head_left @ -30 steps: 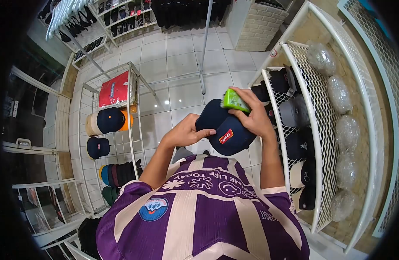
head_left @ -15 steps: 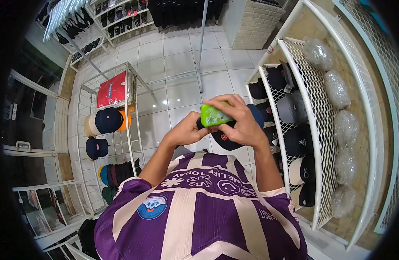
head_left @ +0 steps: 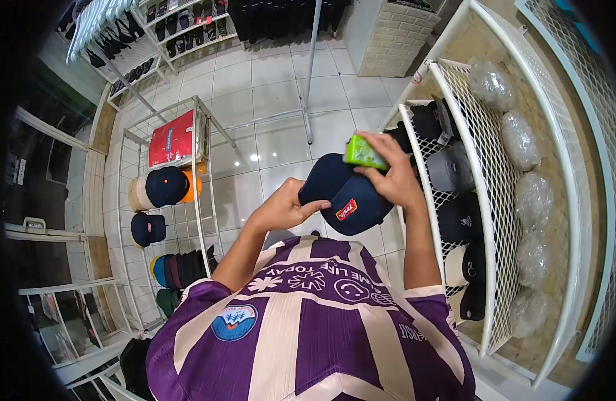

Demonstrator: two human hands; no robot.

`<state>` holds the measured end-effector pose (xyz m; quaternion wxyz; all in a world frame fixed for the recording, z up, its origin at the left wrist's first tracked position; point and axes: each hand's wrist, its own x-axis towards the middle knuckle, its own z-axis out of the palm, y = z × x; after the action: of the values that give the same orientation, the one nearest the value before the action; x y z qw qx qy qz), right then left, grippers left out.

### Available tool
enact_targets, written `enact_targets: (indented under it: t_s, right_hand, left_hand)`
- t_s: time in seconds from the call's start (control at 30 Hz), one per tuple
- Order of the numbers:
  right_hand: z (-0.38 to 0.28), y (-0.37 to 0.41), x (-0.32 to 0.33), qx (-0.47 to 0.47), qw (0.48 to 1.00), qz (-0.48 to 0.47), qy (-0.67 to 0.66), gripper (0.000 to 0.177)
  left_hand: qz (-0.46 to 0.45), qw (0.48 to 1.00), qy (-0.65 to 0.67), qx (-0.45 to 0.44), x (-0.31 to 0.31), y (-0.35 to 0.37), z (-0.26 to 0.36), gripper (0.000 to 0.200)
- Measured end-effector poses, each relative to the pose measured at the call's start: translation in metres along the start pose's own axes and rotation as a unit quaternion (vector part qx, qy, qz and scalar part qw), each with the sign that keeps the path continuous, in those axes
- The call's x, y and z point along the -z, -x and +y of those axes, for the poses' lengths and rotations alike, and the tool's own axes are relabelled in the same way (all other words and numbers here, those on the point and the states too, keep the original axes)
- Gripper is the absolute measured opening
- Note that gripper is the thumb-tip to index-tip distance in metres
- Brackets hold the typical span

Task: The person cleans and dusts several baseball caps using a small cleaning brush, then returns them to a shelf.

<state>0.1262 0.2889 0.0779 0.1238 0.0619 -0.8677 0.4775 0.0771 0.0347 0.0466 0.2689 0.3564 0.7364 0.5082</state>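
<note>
A dark navy cap (head_left: 361, 197) with a small red patch is held out in front of my chest. My left hand (head_left: 283, 206) is closed on the cap's left edge, its thumb lying over the top near the patch. In my right hand (head_left: 393, 172) is a bright green block-shaped item (head_left: 367, 154) with greyish-white patches; its exact kind does not show. The item lies over the far right part of the cap, and my right thumb rests close to the fabric. The fingers of my left hand are hidden under the cap.
To my right stands a white mesh rack (head_left: 482, 200) of caps, with plastic-wrapped bundles (head_left: 532, 197) beside it. On the left, a wire rack (head_left: 204, 194) holds more caps (head_left: 167, 186) and a red packaged garment (head_left: 172, 138). A metal pole (head_left: 311, 80) rises ahead from the tiled floor.
My hands have moved apart, and the cap now shows its patch toward me. The green item has shifted right and away from my left hand, held in my right hand alone.
</note>
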Motion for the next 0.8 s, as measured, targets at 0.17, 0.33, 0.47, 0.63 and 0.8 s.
enact_targets:
  t_s: [0.17, 0.33, 0.47, 0.63, 0.8]
  right_hand:
    - [-0.029, 0.006, -0.024, 0.119, 0.99, -0.075, 0.022, 0.061]
    - [0.01, -0.002, -0.007, 0.041, 0.998, 0.0, 0.046, 0.063]
    - [-0.041, 0.008, -0.025, 0.138, 0.984, -0.095, 0.065, 0.061]
    - [0.018, -0.001, -0.001, 0.053, 0.997, -0.007, 0.062, 0.063]
    - [-0.017, 0.017, -0.021, 0.124, 0.986, -0.104, 0.041, 0.066]
  left_hand:
    - [0.014, 0.999, 0.043, -0.026, -0.008, -0.005, 0.006, 0.018]
    - [-0.003, 1.0, 0.018, -0.016, -0.004, -0.003, -0.01, 0.016]
    - [0.056, 0.987, 0.113, -0.096, -0.024, -0.012, -0.033, 0.016]
    - [0.007, 1.0, 0.004, 0.028, -0.004, -0.003, -0.003, 0.017]
    - [0.027, 0.996, 0.078, -0.033, -0.008, -0.008, -0.009, 0.018]
